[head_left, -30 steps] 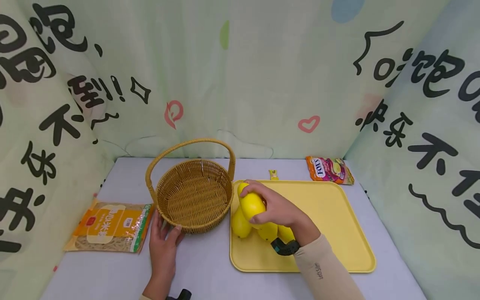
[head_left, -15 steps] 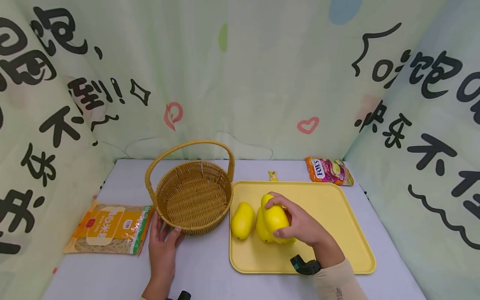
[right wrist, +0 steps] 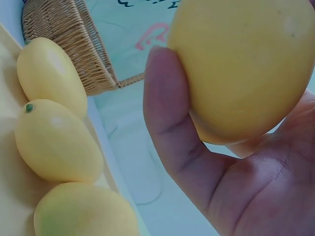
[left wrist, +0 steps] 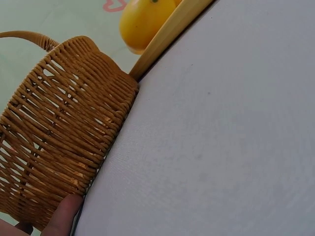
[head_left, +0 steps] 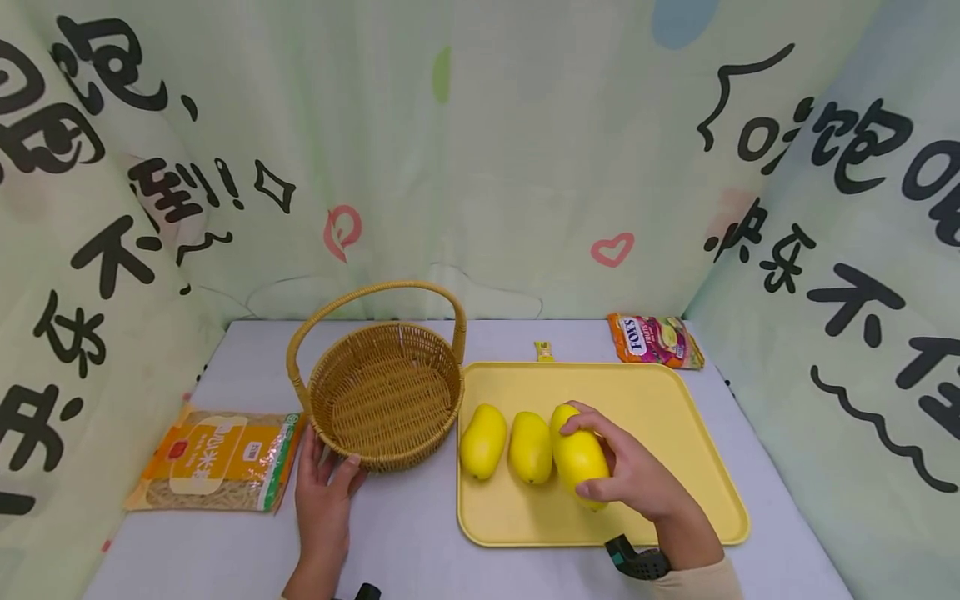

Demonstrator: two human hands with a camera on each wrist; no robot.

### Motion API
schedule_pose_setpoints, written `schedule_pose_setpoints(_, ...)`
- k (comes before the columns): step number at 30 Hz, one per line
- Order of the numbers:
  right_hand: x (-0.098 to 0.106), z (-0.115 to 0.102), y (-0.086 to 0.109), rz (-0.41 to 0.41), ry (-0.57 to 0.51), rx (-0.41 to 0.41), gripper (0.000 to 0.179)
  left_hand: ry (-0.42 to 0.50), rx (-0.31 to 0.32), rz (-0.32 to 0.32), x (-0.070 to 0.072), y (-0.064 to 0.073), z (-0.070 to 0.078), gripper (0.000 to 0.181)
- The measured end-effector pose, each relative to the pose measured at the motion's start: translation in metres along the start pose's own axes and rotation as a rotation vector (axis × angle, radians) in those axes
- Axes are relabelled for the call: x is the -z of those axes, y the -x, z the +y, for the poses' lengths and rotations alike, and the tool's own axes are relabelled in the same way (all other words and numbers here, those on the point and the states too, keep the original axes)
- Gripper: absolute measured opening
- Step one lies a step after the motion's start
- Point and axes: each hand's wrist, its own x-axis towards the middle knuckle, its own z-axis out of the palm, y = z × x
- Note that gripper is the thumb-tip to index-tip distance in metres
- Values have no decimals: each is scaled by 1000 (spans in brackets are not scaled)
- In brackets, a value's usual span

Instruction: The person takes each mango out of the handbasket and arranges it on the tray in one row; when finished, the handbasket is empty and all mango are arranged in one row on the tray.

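My right hand grips a yellow mango above the tray's middle, thumb on its near side and fingers over the far side. In the head view, one mango lies at the tray's left and a second mango beside it. The right wrist view shows another mango on the tray, which the held one hides from the head view. Left of the tray stands a wicker basket with a tall handle, nothing inside. My left hand holds its near left side, thumb low against the weave.
The yellow tray adjoins the basket's right side. An orange bag of grain lies left of the basket. Behind the tray are a red and orange snack packet and a small yellow packet. Printed curtains enclose the table's back and sides.
My right hand has carried the held mango rightward and toward me, away from the basket, uncovering two mangoes on the tray. My left hand and the basket stay in place.
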Motion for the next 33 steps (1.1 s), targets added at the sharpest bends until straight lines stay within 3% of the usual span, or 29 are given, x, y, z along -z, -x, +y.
schedule_pose_setpoints(8,1,-5,23,59,-4,-2,63,-12,3,-4,0,1,1,92)
schedule_pose_setpoints(19,5,-5,38,137,-19,-33,60,-15,14,10,0,0,1,92)
schedule_pose_setpoints(24,13,-3,38,185,51,-32,58,-15,13,6,0,1,2,91)
schedule_pose_setpoints(33,26,3,31,284,174,-117,59,18,11,-4,0,1,3,92)
